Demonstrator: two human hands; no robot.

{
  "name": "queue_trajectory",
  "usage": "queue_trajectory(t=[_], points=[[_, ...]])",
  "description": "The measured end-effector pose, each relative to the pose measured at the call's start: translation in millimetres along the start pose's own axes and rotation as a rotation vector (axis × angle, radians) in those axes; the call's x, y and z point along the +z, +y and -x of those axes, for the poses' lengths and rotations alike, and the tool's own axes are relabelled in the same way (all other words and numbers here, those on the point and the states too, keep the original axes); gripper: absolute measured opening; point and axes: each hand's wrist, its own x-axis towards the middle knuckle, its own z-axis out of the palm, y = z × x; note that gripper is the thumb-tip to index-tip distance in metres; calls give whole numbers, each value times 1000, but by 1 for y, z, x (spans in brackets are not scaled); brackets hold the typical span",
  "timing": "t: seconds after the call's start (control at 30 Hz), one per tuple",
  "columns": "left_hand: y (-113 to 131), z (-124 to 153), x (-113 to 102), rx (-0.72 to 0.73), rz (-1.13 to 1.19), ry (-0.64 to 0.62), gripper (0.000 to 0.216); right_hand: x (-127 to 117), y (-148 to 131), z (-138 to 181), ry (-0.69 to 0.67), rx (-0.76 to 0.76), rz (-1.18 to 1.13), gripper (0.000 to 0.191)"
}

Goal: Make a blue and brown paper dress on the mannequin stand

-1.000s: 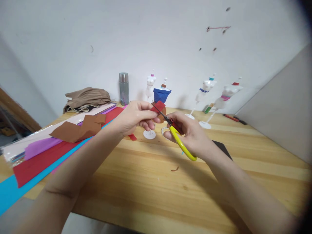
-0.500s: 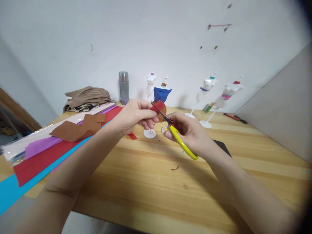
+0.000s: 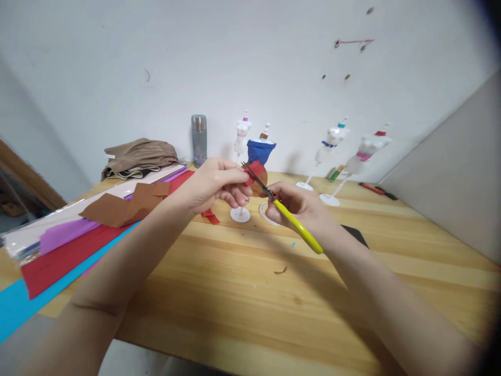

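Observation:
Between its thumb and fingers my left hand (image 3: 223,183) pinches a small piece of red fabric (image 3: 255,169). My right hand (image 3: 295,204) is wrapped round the yellow handles of a pair of scissors (image 3: 297,228). Their blades point up and left, at the red piece beside my left fingertips. Just behind stands a small mannequin (image 3: 261,150) with a blue cloth on its chest, a brown cloth lower down and a brown band at the neck. A red scrap (image 3: 210,216) lies on the table below my left wrist.
On the left lie stacked coloured fabric sheets, a brown piece (image 3: 125,206) on top, and folded brown cloth (image 3: 140,156) behind. A flask (image 3: 199,140) stands by the wall. More mannequins (image 3: 332,137) stand at the back. A red-and-black tool (image 3: 378,190) lies at right.
The scissors' blades have opened slightly and their handles have swung a little to the right. The red piece has turned a little in my left fingers.

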Motion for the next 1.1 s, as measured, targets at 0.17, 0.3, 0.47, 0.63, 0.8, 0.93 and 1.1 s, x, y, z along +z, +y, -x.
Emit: queue_trajectory(t=[0.17, 0.3, 0.47, 0.63, 0.8, 0.93, 1.1], points=[[6, 1, -7, 23, 102, 65, 21, 0, 0, 0, -3, 40, -38, 29], [8, 4, -9, 24, 88, 80, 24, 1, 0, -1, -7, 25, -48, 30], [5, 6, -8, 8, -142, -12, 15, 5, 3, -1, 17, 5, -62, 31], [1, 1, -6, 20, -146, -11, 11, 7, 5, 1, 98, -25, 43, 43], [-1, 0, -6, 24, -113, -52, 11, 7, 0, 4, 148, -83, 245, 46], [-2, 1, -5, 40, -112, -59, 10, 6, -4, 6, 153, -116, 353, 46], [-1, 1, -4, 40, -110, -42, 10, 6, -7, 7, 148, -116, 389, 46]])
